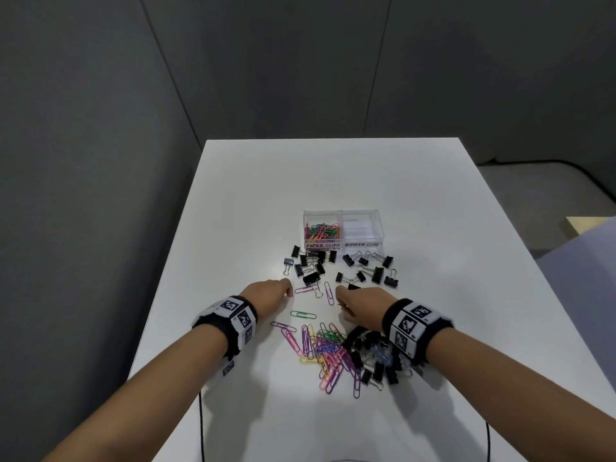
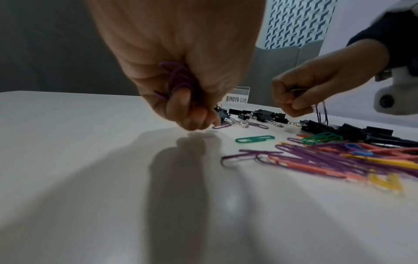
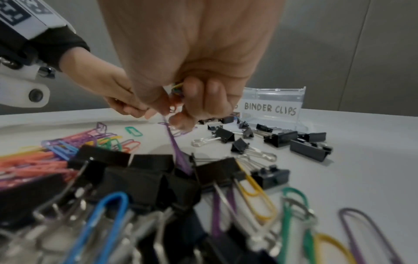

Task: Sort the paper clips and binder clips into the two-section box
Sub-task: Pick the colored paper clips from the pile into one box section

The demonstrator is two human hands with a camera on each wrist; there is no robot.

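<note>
The clear two-section box (image 1: pixel 343 215) stands mid-table; its "PAPER CLIPS" half holds several coloured paper clips (image 1: pixel 321 230), and its "BINDER CLIPS" half (image 3: pixel 270 109) looks bare. Black binder clips (image 1: pixel 311 265) lie scattered in front of it. A pile of coloured paper clips (image 1: pixel 321 348) and more binder clips (image 1: pixel 373 358) sit nearer me. My left hand (image 1: pixel 289 291) has its fingers curled round purple paper clips (image 2: pixel 178 80), its fingertips close to the table. My right hand (image 1: pixel 340 300) holds a small bunch of clips (image 3: pixel 177 89) and pinches a hanging purple paper clip (image 3: pixel 175 144).
The white table (image 1: pixel 333 181) ends at grey walls at the back and left. Two thin black cables (image 1: pixel 201 425) hang over the near edge. A single green paper clip (image 1: pixel 303 315) lies between my hands.
</note>
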